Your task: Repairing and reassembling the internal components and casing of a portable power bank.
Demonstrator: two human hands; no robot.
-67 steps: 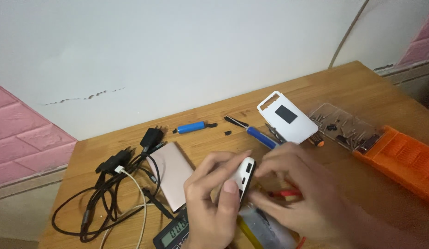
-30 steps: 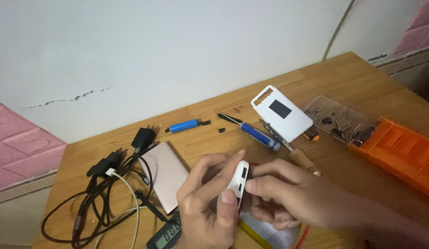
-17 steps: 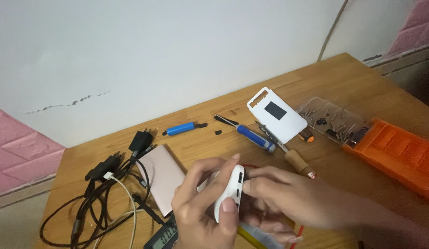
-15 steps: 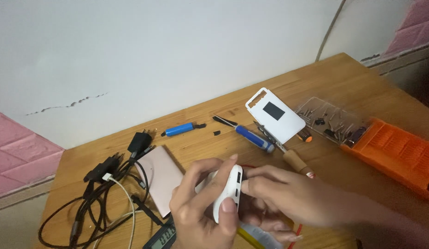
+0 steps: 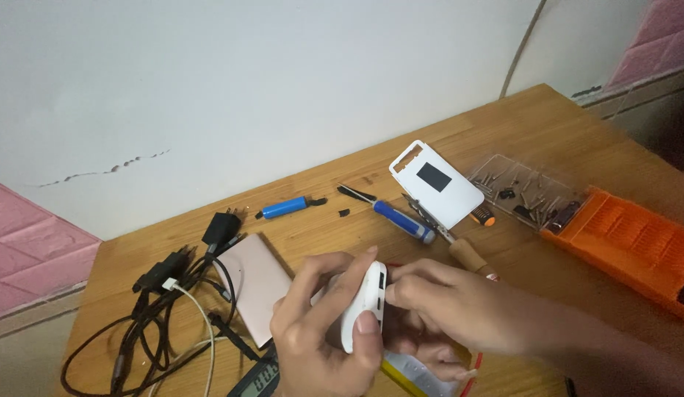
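Both grips, left (image 5: 320, 334) and right (image 5: 448, 312), are bare, no sleeves showing.

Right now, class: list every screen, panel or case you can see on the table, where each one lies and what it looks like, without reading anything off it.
Meter display: bottom edge, beside the left hand; small grey screen, dark digits.
White flat cover: table centre-right; rounded rectangle with a black square window.
Clear case: right of it, holding small metal bits.
Orange case: far right, ribbed.
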